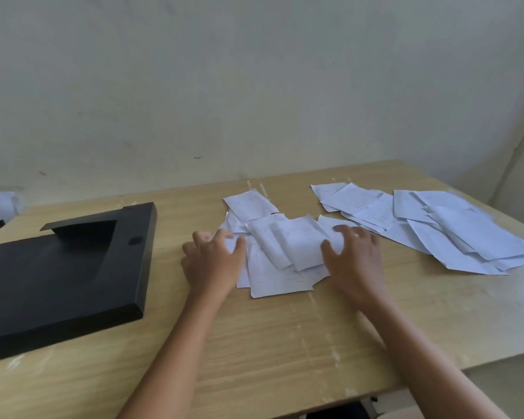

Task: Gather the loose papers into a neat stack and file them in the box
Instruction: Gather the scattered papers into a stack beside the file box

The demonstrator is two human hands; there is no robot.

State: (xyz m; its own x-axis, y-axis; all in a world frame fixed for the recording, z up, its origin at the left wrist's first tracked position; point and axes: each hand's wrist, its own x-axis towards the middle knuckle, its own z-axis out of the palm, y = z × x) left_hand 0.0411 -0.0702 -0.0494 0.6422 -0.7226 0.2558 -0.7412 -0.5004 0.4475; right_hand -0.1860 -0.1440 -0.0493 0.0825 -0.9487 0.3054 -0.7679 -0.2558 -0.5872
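Left hand [212, 261] and right hand [356, 258] spread flat, fingers loose, pressing opposite sides of middle paper pile [280, 252], gripping nothing. Second paper spread [436, 225] near bench [254, 343] right edge, far corner. Black box [64, 273] at left edge, closed. Near edge bare. Print too faint to read.

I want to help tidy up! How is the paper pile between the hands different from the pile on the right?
The middle pile has the left hand and right hand pressing in on it; the right pile is untouched. The middle pile is bunched and some sheets curl; the right pile lies flatter and spreads wider. Both are messy white sheets on the table.
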